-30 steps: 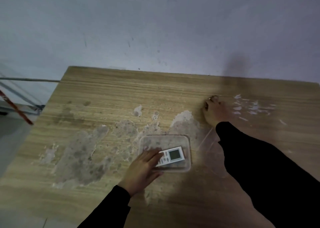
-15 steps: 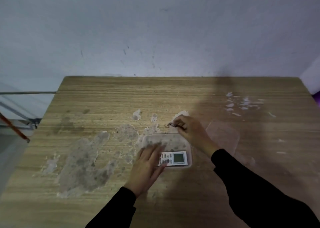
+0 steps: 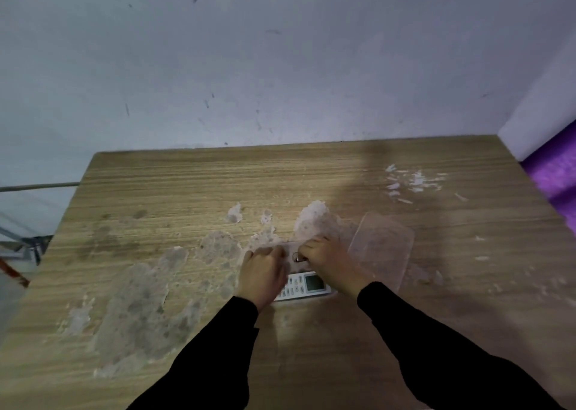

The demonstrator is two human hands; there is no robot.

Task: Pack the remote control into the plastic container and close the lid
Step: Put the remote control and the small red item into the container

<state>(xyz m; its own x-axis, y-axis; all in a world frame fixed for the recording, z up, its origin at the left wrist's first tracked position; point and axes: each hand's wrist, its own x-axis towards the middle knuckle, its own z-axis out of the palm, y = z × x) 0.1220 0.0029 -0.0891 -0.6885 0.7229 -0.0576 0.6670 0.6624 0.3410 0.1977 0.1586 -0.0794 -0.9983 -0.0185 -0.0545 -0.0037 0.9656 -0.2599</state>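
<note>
Left hand (image 3: 263, 274): palm down, fingers loosely curled over the left end of the remote control (image 3: 304, 286); a firm grip cannot be confirmed. Right hand (image 3: 330, 261): fingers bent, tips at the far rim of the plastic container (image 3: 291, 249); whether it pinches the rim or only rests on it cannot be told.

Remote control: white, small screen and buttons facing up, lying inside the container along its near side. Judged light, rigid, smooth-cased; best taken across its long edges.

Plastic container: clear, shallow, between both hands on the desk (image 3: 187, 191). Likely light and prone to sliding; steady by a wall.

Lid (image 3: 381, 247): clear, flat, just right of the container, not yet fitted. Probably flexible; lift by an edge.
</note>
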